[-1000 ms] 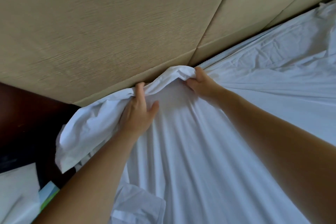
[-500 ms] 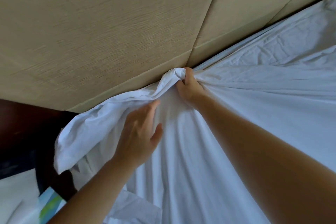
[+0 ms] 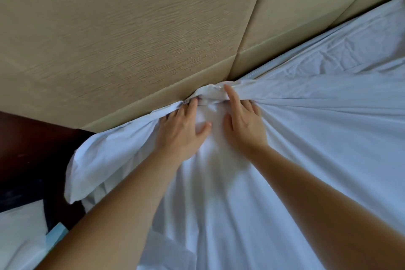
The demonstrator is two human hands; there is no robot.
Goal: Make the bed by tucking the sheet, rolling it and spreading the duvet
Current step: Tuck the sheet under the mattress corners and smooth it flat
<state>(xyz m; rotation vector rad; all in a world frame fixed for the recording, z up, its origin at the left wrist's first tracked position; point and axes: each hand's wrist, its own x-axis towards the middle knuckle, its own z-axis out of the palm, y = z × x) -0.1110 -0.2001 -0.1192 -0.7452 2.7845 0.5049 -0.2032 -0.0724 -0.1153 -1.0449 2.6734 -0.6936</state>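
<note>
Pressing in: left hand and right hand lie straight-fingered on the white sheet, clasping nothing, shoving its bunched edge against the padded headboard. Soft, light, crease-prone cloth; the left fingertips seem buried in folds. Best hold looks like that gathered hem.

Headboard blocks ahead; gap at its base packed with bunched sheet; free room rightward above sheet.
</note>
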